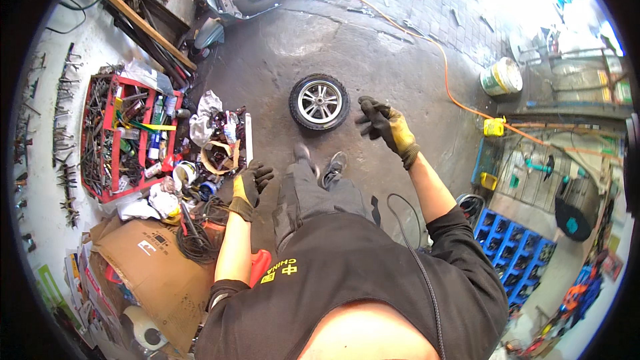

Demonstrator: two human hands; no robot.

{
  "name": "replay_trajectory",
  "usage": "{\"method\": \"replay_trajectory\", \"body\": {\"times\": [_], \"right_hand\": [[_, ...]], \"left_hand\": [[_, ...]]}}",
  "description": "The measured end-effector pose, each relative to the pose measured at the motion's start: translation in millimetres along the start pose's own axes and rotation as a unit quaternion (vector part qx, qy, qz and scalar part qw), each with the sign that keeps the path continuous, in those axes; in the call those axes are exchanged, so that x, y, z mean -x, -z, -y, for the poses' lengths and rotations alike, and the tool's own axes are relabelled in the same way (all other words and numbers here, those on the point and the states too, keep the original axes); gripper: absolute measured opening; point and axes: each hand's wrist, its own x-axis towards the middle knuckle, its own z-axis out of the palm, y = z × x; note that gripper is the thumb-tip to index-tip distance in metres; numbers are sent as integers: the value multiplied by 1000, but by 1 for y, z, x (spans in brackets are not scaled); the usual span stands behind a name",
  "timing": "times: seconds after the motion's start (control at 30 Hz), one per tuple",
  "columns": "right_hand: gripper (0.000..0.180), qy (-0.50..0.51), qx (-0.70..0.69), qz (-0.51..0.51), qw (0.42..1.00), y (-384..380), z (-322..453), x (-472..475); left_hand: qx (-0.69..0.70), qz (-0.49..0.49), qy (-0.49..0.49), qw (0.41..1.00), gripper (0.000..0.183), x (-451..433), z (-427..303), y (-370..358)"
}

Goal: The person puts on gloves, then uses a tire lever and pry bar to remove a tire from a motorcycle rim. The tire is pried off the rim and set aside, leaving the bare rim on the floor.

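A small wheel with a black knobbly tyre and a silver spoked rim (319,101) lies flat on the dark concrete floor, just beyond my shoes. To its right hangs my right hand (387,127) in a yellow and black work glove, fingers apart, holding nothing. My left hand (251,184), gloved alike, is nearer my body, left of my legs; its fingers are loosely spread with nothing seen in them. Neither hand touches the wheel.
At left stand a red tool rack (115,135), a heap of bottles and rags, and a cardboard box (150,265). An orange hose (446,67) crosses the floor at right, near a white bucket (501,77) and blue parts bins (512,250). Tools lie scattered at the top.
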Motion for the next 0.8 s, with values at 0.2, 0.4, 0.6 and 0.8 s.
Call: {"method": "replay_trajectory", "body": {"times": [0.2, 0.4, 0.6, 0.8], "right_hand": [[49, 71, -106, 126, 984, 23, 30, -94], [55, -109, -15, -3, 994, 16, 15, -198], [49, -266, 104, 110, 952, 58, -75, -346], [33, -338, 406, 129, 839, 95, -205, -501]], "left_hand": [[32, 0, 58, 998, 43, -130, -1, -14], [-29, -41, 101, 994, 37, -256, 23, -42], [-24, -93, 162, 982, 36, -393, 77, -71], [-96, -180, 104, 974, 39, -500, 130, -74]]}}
